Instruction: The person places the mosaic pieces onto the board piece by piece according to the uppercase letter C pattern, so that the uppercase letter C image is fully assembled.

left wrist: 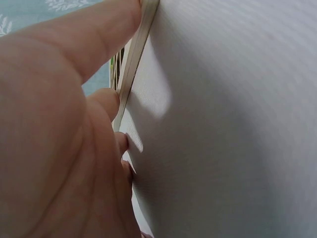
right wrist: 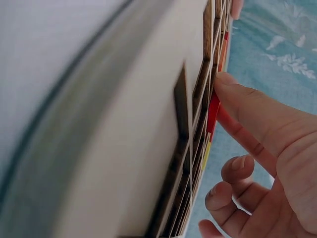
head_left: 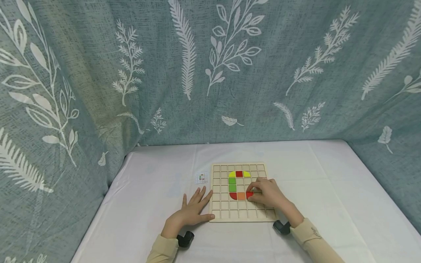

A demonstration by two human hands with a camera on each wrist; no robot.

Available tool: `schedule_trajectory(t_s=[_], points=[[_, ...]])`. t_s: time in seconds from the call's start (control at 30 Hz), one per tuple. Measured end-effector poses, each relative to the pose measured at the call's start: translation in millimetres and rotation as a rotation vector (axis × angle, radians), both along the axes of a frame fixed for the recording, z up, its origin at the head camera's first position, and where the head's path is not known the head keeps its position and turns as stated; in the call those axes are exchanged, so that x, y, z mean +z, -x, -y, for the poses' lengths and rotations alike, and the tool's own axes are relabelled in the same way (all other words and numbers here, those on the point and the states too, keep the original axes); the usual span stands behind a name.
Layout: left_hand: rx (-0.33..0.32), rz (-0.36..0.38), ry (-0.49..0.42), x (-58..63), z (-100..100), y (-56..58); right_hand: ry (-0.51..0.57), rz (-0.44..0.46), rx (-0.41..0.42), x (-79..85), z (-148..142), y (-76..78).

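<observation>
A square wooden grid board point(head_left: 227, 215) lies on the table. My left hand point(head_left: 192, 212) rests with fingers spread at the board's left side, its thumb and index finger right at the edge. With thumb and index finger my right hand point(head_left: 269, 193) pinches a red piece point(head_left: 249, 195) at a cell in the lower right of the coloured pattern. In the right wrist view that red piece point(right wrist: 213, 113) shows between the fingertips, low in the grid. Beside it sit an orange square point(head_left: 241, 196) and a red rounded piece point(head_left: 233, 196).
Two green squares point(head_left: 232, 184) stand in a column above the red rounded piece. Along the top row, a red square point(head_left: 239, 174) sits between two yellow rounded pieces point(head_left: 246, 174). A small pattern card point(head_left: 201, 178) lies left of the board on the white tablecloth point(head_left: 158, 175).
</observation>
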State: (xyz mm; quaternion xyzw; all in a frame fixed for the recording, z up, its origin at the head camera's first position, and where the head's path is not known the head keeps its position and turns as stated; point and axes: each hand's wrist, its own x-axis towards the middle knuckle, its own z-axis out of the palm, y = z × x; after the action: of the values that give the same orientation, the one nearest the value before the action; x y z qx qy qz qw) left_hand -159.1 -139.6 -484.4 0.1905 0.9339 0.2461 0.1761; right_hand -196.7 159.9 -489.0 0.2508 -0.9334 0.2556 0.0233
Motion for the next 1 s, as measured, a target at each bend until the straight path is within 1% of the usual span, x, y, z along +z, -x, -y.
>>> schedule_trajectory(t_s=[0.6,0.77,0.9,1.0], points=[[0.0,0.005,-0.001,2.3,1.3,1.0,-0.023,0.001,-0.01,-1.3,1.1,1.8],[-0.015,-0.003,0.01,2.9,4.5,2.5,-0.042,0.007,-0.024,0.4,-2.2,5.0],[-0.027,-0.015,0.002,4.6,6.9,2.9,-0.045,0.019,-0.043,2.9,-7.2,9.6],[-0.048,-0.041,0.002,4.8,10.0,4.3,-0.044,-0.006,-0.059,4.2,-12.4,13.4]])
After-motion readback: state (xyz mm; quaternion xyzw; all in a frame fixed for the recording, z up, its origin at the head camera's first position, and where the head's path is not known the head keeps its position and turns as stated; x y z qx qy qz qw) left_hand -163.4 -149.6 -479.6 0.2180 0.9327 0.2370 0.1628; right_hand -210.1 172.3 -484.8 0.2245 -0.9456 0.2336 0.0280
